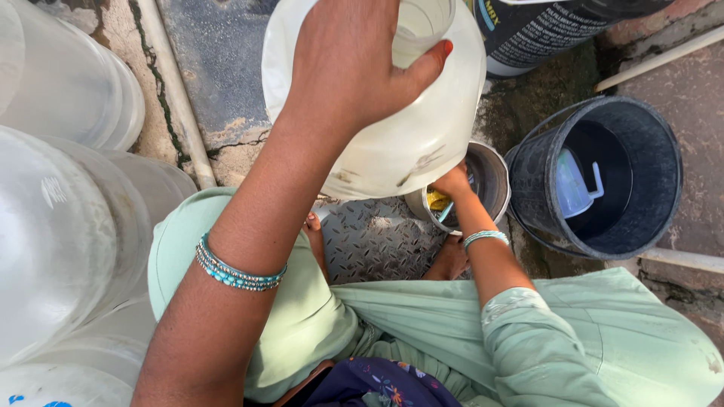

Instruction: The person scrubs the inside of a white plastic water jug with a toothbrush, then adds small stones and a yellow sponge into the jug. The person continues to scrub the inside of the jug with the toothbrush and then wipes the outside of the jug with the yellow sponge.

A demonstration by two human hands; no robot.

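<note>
My left hand grips a large translucent plastic jar by its shoulder, thumb hooked at the open mouth, and holds it tilted above the ground. My right hand reaches down under the jar into a small steel bowl. Its fingertips rest by something yellow inside the bowl. The jar hides the fingers, so their grip is unclear. Both wrists wear turquoise bangles.
A black bucket of water with a pale blue mug stands right of the bowl. Several translucent jars are stacked at the left. My bare feet rest on a metal tread plate. A white pipe runs along the ground.
</note>
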